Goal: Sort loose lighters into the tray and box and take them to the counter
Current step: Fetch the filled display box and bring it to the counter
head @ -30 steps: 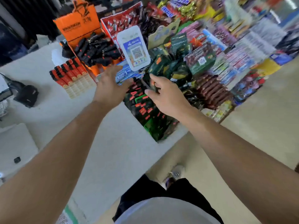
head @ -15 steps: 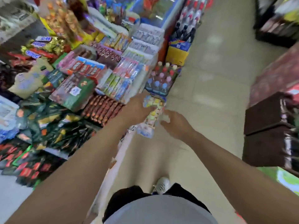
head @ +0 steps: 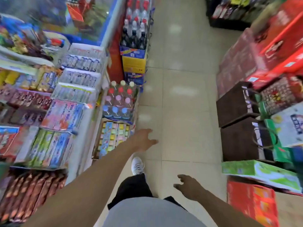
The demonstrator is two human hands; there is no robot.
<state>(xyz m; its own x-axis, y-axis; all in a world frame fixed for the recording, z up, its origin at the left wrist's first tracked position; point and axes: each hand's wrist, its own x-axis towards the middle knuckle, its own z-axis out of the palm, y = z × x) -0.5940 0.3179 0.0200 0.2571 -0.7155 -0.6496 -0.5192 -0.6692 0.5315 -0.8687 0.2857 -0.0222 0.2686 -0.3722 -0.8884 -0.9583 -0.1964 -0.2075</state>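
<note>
I am looking down into a shop aisle with a pale tiled floor (head: 183, 95). The left hand (head: 144, 140) is reaching forward over the floor, just beside the low stock on the left; its fingers are spread and loose, and it is holding nothing. The right hand (head: 188, 185) is hanging lower and nearer to me, over the floor on the right of the body, with the fingers lightly curled and apart, also holding nothing. Neither hand is touching any goods.

I am not seeing any lighters, tray or box for them, or the counter in this view, so I cannot tell where they are.

Below the hands, one white sports shoe (head: 137, 166) is stepping on the tiles, above the black trousers (head: 132, 187) and the grey shirt (head: 147, 212).

On the left, sloping shelves of colourful snack boxes (head: 57, 115) are running away from me. Beside them, a wrapped pack of bottles with red, pink and blue caps (head: 120, 100) is standing on the floor, and farther away dark drink bottles are sitting in a yellow and blue carton (head: 133, 59). On the right, dark brown gift bags (head: 236, 122) are standing near red cartons (head: 252, 205) and a green flat box (head: 260, 174). Much of the picture is blurred.
</note>
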